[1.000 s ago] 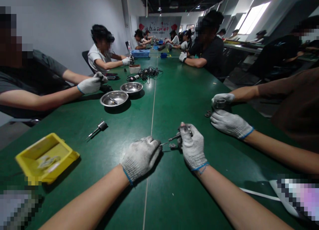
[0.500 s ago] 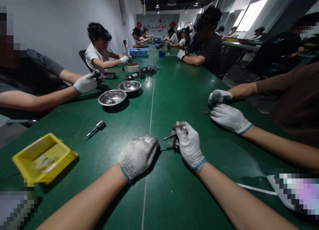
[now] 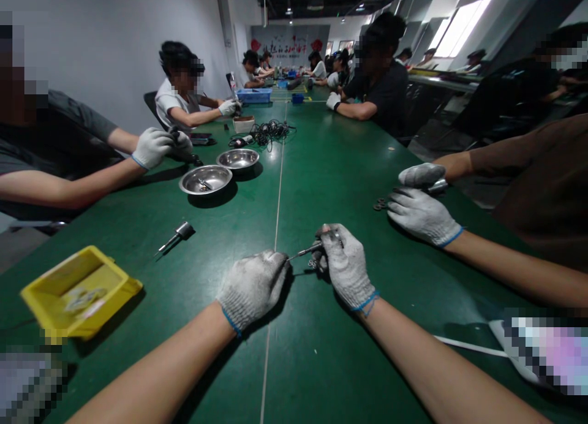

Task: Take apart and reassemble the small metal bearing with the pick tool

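My left hand [image 3: 254, 289], in a white work glove, is closed with its fingertips turned away; what it may hold is hidden. My right hand [image 3: 348, 268], gloved too, grips a thin-tipped metal tool [image 3: 305, 250]. Its narrow tip points left and reaches the fingertips of my left hand. Small metal rings [image 3: 313, 264] show just under my right fingers; whether they lie on the table or hang from the hand, I cannot tell. A metal piece with a thick round end and slender shaft [image 3: 176, 237] lies apart to the left.
On the green table [image 3: 229, 375] stand a yellow bin [image 3: 124, 287] with pale pieces inside and two steel bowls [image 3: 205, 180], one holding small parts. Black cables [image 3: 272, 132] lie farther back. A co-worker's gloved hands [image 3: 425, 219] work at the right, near several rings [image 3: 379, 204]. Others sit around.
My hands keep nearly the same pose, the tool's tip still at my left fingers. At the right, the co-worker's far hand has shifted and a silver cylinder now shows there.
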Tool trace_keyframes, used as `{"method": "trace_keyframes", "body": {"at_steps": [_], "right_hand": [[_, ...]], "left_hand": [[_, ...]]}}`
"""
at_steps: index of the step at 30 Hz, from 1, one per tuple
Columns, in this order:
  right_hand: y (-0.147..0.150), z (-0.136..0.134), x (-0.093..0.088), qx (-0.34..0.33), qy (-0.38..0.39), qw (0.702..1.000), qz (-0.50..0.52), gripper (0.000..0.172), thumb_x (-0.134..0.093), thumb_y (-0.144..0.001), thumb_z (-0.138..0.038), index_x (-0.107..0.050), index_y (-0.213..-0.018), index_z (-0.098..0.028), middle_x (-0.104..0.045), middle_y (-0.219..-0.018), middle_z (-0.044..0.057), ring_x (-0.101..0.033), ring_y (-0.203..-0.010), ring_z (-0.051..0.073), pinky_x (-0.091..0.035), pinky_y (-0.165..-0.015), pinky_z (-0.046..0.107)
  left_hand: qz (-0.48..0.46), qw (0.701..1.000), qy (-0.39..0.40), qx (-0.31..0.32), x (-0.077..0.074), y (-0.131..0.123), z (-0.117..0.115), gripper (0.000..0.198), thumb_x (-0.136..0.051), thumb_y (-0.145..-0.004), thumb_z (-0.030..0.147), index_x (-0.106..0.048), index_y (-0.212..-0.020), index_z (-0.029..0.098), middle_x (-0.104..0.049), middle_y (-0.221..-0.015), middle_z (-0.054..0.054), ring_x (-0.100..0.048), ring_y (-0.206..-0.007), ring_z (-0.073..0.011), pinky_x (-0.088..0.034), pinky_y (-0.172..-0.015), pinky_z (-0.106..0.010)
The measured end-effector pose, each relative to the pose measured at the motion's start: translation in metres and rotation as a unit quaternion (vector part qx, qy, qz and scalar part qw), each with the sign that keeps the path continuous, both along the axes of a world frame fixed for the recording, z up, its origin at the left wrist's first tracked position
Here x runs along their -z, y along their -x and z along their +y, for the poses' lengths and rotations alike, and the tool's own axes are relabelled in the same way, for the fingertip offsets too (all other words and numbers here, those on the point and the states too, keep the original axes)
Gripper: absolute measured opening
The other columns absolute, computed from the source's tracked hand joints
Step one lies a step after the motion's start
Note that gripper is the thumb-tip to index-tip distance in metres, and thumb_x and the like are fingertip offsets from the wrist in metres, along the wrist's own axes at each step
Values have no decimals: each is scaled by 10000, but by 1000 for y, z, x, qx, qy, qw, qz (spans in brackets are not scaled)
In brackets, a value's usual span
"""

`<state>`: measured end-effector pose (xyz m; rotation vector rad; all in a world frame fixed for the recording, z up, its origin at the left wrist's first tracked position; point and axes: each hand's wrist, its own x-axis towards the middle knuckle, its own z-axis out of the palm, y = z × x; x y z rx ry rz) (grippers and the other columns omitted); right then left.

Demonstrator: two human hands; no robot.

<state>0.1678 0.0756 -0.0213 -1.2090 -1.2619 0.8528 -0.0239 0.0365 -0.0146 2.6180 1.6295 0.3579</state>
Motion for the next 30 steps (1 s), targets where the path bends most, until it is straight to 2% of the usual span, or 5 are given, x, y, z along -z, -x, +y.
{"method": "trace_keyframes", "body": {"at_steps": [8,14,20,22,30], "right_hand": [[0,0,0,10,6,1000,12,623,-577,-845,-838,-592,-799,-217,-556,-519,-53,-487,-357,102,-378,-334,214],[1,-2,-3,-12,4,1000,-16,624,-558,-842,-846,-582,-771,-226,-555,-538,-45,-500,-375,118,-384,-359,239],[-6,4,-2,121,-93,984,-89,478,-604,-907,-656,-582,-687,-232,-576,-571,-20,-542,-513,152,-444,-501,266],[-9,6,-2,137,-105,979,-109,434,-634,-898,-597,-580,-667,-233,-593,-569,-13,-558,-532,159,-449,-522,268],[-17,9,2,23,-101,977,-186,367,-651,-875,-528,-570,-667,-237,-607,-576,-17,-571,-542,159,-430,-550,272]], "left_hand": [[0,1000,12,-4,-3,0,1,332,-375,-1071,344,-672,-1040,197,-739,-913,-85,-725,-783,-248,-576,-716,-363],[-12,1000,16,7,-3,0,0,314,-392,-1071,346,-674,-1061,207,-738,-917,-83,-718,-784,-239,-569,-731,-357],[16,999,20,-36,-4,-2,1,323,-390,-1070,356,-666,-1006,200,-728,-899,-90,-720,-794,-252,-568,-722,-362],[21,999,24,-44,-5,-2,2,322,-389,-1070,356,-663,-1011,199,-733,-907,-92,-728,-809,-258,-569,-723,-365],[22,999,21,-37,-5,-2,2,331,-375,-1071,353,-664,-1020,201,-742,-919,-91,-741,-826,-268,-569,-719,-369]]}}
